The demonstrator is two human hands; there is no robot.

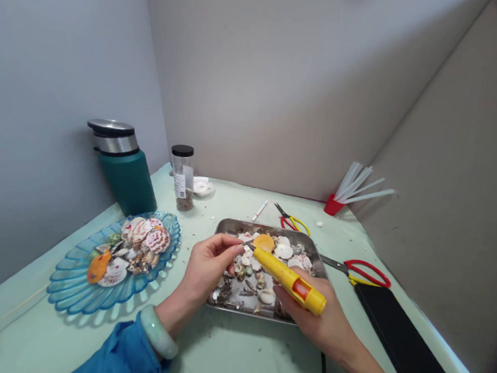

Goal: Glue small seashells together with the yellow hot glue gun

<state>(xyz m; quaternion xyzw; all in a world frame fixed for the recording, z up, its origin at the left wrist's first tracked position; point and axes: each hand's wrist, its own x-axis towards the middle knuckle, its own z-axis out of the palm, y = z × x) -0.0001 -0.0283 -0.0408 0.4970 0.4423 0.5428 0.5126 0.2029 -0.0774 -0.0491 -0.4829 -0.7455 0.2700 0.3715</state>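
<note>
Right hand [321, 326] grips the yellow glue gun [282, 273] over the tray [231, 225], nozzle [251, 246] pointing 10 o'clock. Left hand [206, 267] pinches some tiny bit [246, 243], can't tell what. One slip and the nozzle, if hot, could burn those fingertips.

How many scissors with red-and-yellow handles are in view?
2: one pair of scissors lies beyond the rectangular silver metal tray; another pair lies to the tray's right.

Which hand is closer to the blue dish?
The left hand. It is to the right of the blue dish, at the left side of the metal tray; the right hand, gripping the yellow tool, is farther right.
</note>
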